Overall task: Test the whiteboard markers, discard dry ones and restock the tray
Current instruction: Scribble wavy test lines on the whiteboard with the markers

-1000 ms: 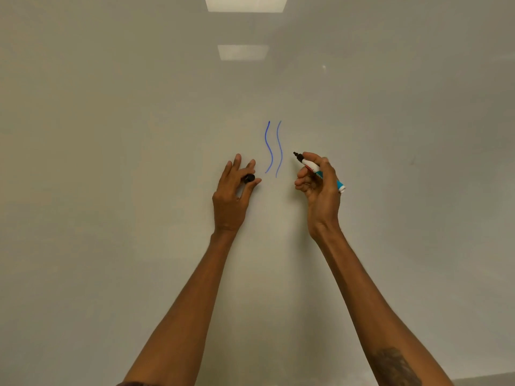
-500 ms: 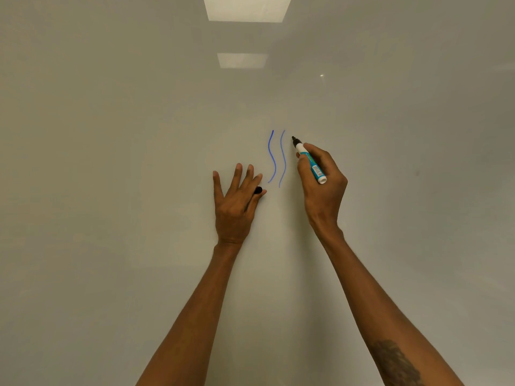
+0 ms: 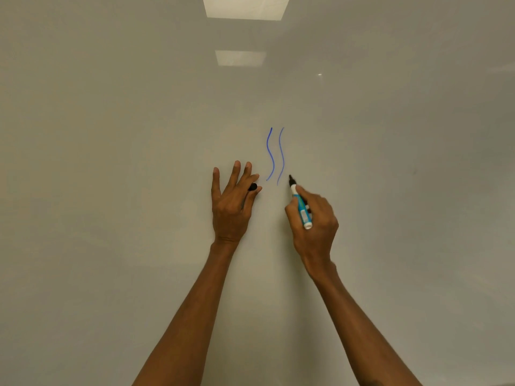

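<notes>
My right hand [image 3: 319, 235] grips an uncapped whiteboard marker [image 3: 301, 208] with a blue label. Its dark tip points up-left, at or close to the whiteboard [image 3: 111, 190]. The tip is just right of the lower ends of two blue wavy lines [image 3: 271, 156]. No line shows beside the tip. My left hand [image 3: 228, 210] lies with spread straight fingers against the board, left of the lines. It pinches the black marker cap [image 3: 253, 186] between thumb and index finger.
The whiteboard fills the whole view. Two ceiling light panels [image 3: 246, 6] are reflected in its upper part. A small dark speck [image 3: 414, 172] sits on the board to the right. No tray or other markers are in view.
My right hand has brought the marker tip from the top of the blue lines down to their lower ends, and no new stroke is visible. My left hand has kept its place.
</notes>
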